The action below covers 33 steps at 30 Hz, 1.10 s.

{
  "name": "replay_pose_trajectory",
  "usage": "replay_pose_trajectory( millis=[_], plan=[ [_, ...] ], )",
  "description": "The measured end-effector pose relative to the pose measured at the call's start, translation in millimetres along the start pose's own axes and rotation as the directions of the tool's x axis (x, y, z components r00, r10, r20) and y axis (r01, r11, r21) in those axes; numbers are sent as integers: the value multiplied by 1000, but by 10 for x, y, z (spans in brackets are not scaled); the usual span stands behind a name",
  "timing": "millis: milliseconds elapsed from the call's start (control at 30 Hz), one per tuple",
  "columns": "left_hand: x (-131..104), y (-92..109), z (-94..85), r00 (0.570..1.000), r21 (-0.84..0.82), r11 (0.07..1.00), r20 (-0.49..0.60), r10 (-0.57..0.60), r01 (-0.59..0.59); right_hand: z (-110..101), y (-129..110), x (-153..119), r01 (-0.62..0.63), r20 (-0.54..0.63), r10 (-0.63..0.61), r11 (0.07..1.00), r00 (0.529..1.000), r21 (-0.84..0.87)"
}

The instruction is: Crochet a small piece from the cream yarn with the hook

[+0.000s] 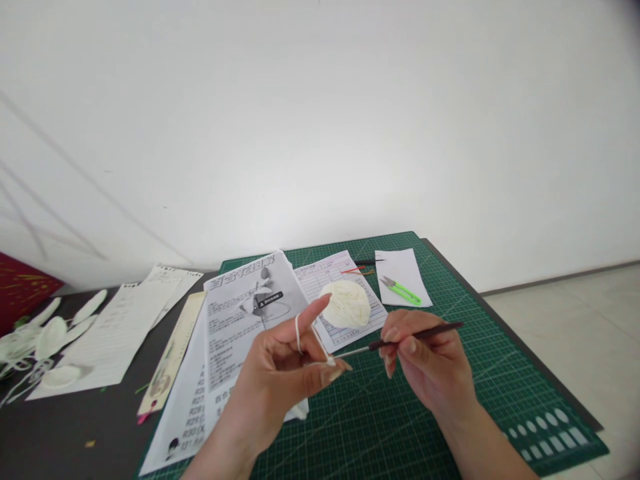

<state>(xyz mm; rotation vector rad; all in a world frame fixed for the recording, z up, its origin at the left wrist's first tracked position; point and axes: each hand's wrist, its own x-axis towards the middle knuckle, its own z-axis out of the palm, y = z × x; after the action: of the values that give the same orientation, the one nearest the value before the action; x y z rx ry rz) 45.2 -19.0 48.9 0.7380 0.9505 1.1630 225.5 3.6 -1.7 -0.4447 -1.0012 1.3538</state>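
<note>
White yarn loops round the raised index finger of my left hand. Thumb and fingertips of that hand pinch a small white crocheted piece, partly hidden by the fingers. My right hand grips a dark-handled crochet hook, pointing left, its metal tip at the white piece. Just beyond my hands lies a cream-white ball of yarn on a printed sheet.
A green cutting mat covers the dark table. Bright green thread snips rest on white paper at the back right. Printed pattern pages, a ruler-like strip and white crocheted petals lie leftward. The wall stands behind.
</note>
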Motion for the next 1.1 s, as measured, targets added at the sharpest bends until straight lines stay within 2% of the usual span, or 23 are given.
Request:
replay_pose_trajectory(
  millis=[200,433,533,700,900,1100],
  plan=[
    [39,20,-40,996,-60,995,45,-83,85,-37,-8,-5,74,78,-70,996,995,-48],
    [63,-10,-122,987,-77,990,120,-106,116,-60,-26,-26,115,129,-103,989,986,-94],
    [55,6,-102,988,-79,989,107,-113,121,-67,-20,-28,123,131,-108,986,985,-110],
    [23,35,-38,995,-29,995,46,-90,91,-41,41,-38,72,83,-66,994,994,-79],
    [-6,13,-3,1000,-10,1000,-12,-2,2,21,79,-18,29,-8,-29,1000,1000,0],
    [-26,12,29,996,60,996,-69,62,-58,25,124,22,-141,-71,152,980,986,137]
  ],
)
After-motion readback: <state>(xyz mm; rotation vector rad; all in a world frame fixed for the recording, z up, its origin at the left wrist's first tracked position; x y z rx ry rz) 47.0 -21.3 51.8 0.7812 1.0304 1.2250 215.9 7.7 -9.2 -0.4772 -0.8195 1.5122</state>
